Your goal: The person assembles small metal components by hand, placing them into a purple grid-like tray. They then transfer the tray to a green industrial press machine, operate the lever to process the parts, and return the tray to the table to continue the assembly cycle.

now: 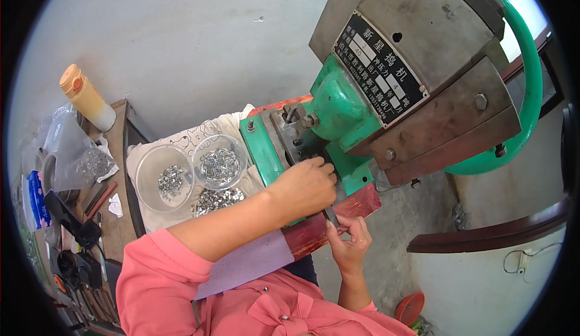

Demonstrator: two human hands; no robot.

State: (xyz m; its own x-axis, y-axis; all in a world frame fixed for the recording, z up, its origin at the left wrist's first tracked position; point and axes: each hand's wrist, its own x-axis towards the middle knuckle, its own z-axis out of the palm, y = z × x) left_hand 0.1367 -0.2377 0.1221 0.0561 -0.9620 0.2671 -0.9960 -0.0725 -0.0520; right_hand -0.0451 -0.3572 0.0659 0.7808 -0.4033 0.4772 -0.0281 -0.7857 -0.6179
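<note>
My left hand [307, 186] reaches across to the die area of a green and grey bench press [347, 103]. Its fingers are curled together, and whatever they pinch is hidden beneath them. Closer to my body, my right hand [350, 242] grips a dark, narrow flat bar [331, 216] between thumb and fingers. The bar's far end runs up under my left hand. Left of the press, two clear round tubs hold small shiny metal pieces: the wider tub [140, 179] and the smaller tub [243, 166]. A loose heap of similar metal pieces [219, 201] lies in front of the smaller tub.
A green handwheel [531, 94] rises at the press's right. The tubs stand on a pale cloth [158, 215]. On a wooden table [130, 206] at left are a yellow bottle [90, 100], a plastic bag [69, 149] and tools. A red bowl [409, 307] sits low at right.
</note>
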